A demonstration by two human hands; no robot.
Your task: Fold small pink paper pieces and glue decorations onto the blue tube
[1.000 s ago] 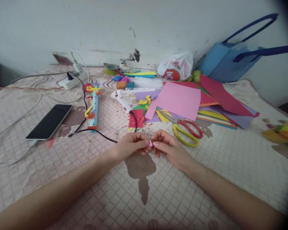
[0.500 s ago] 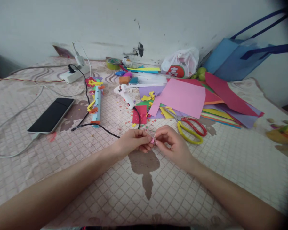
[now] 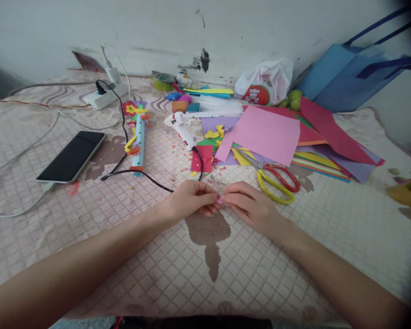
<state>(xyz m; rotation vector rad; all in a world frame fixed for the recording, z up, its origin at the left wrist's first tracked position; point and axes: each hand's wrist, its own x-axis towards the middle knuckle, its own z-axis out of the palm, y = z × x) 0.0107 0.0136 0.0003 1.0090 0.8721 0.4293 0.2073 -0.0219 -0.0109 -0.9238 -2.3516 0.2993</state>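
Observation:
A small pink piece of paper (image 3: 220, 199) is pinched between the thumb and fingers of my left hand (image 3: 195, 198). From the other side, the closed fingertips of my right hand (image 3: 248, 205) meet the same piece. Most of the piece is hidden by the fingers. Just beyond my right hand lie scissors (image 3: 276, 185) with one red and one yellow handle loop. A white glue gun (image 3: 183, 130) rests past my left hand, its black cord running near the wrist. Close to it is a red paper square (image 3: 202, 159) with tiny scraps around.
Coloured sheets, a pink one (image 3: 265, 135) on top, lie at the right. A blue strip (image 3: 139, 139) with paper decorations stands left of the glue gun. Farther left are a phone (image 3: 71, 157) and a power strip (image 3: 108, 95). A blue bag (image 3: 342, 75) stands behind.
My right hand's fingers have straightened and drawn together at the pink piece. My left hand keeps its pinch. The whole view has shifted slightly.

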